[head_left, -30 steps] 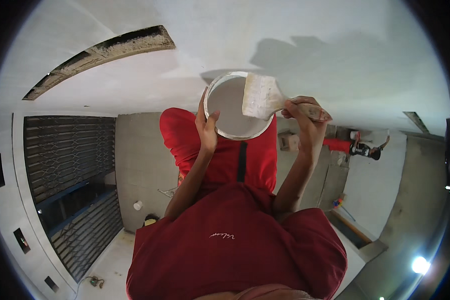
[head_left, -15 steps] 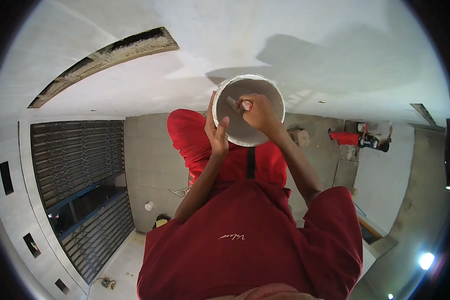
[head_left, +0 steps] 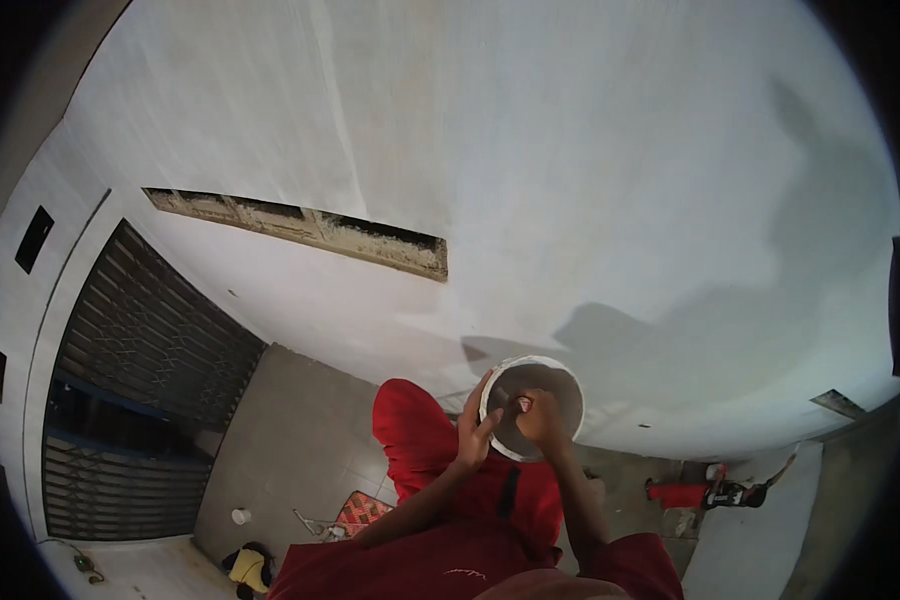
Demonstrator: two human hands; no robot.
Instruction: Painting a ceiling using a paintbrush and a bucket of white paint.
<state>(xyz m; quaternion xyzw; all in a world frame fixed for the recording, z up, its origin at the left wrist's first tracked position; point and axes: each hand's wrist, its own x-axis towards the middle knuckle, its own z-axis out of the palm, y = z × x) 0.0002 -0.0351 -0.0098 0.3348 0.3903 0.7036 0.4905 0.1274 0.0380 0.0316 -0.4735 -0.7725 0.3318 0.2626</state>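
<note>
A white bucket [head_left: 547,376] with a crusted rim is tilted in front of my lap, its mouth facing me. My left hand [head_left: 476,428] grips its left side, thumb over the rim and fingers along the outside. Inside the bucket, my right hand [head_left: 542,420] is closed round the handle of a small scraper [head_left: 503,398]. The scraper's pale blade points left toward the inner wall, and its exact shape is hard to make out. How much material lies at the bottom of the bucket cannot be seen.
A whitish wall [head_left: 590,200] with a long rough-edged slot [head_left: 320,232] rises ahead. Dark lattice gates [head_left: 160,330] stand at left. On the tiled floor below are a small white container [head_left: 241,516], a patterned mat [head_left: 362,512] and a person in yellow [head_left: 250,570]. Another person [head_left: 715,494] works at right.
The view has tipped up toward the wall, so the bucket and both hands appear lower. My left hand stays on the bucket and my right hand stays inside it with the scraper.
</note>
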